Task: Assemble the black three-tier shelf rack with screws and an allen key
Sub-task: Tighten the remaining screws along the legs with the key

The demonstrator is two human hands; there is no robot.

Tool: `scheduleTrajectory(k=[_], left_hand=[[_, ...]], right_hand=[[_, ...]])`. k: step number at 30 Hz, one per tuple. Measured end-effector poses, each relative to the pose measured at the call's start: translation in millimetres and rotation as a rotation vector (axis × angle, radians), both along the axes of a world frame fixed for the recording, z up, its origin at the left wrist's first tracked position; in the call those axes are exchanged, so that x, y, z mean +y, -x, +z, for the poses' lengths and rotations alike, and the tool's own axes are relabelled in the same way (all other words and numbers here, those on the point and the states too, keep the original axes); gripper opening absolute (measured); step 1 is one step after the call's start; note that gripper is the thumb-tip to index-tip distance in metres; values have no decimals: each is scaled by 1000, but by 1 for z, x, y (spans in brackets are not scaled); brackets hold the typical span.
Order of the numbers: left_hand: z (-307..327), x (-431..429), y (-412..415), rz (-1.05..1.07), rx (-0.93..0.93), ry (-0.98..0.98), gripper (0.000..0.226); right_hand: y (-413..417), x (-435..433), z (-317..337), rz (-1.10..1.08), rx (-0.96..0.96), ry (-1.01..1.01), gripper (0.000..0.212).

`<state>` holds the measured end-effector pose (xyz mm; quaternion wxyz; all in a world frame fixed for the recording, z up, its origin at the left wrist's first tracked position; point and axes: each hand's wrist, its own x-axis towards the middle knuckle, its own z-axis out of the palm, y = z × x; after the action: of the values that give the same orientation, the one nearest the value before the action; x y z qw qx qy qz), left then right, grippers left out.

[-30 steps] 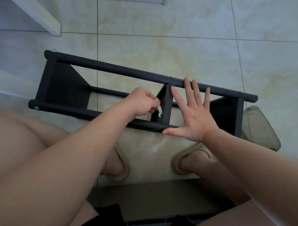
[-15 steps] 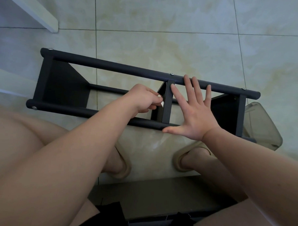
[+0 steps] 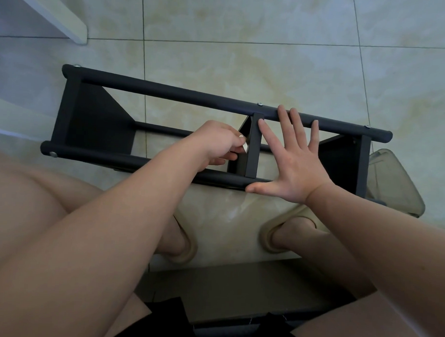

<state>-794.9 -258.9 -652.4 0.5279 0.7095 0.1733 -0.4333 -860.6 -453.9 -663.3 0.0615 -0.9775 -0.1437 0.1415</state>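
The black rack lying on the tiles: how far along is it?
The black metal three-tier rack already has all three shelf panels between its rails, and silver screw heads show on the rails. The left hand pinches a small silvery tool at the middle panel while the open right hand steadies the frame. Finishing this joint and standing it up seem left.
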Motion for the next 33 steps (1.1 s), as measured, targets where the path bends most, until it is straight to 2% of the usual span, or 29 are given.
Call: scheduleTrajectory(k=[7,19,33], left_hand=[[-2,0,0,-95,-40,-56,10],[-2,-1,-2,-65,-34,-42,8],[0,-2,0,-163,73,-55,13]], right_hand=[[0,1,1,-2,11,1,127],[0,0,2,0,19,3,127],[4,3,0,2,-6,6,127]])
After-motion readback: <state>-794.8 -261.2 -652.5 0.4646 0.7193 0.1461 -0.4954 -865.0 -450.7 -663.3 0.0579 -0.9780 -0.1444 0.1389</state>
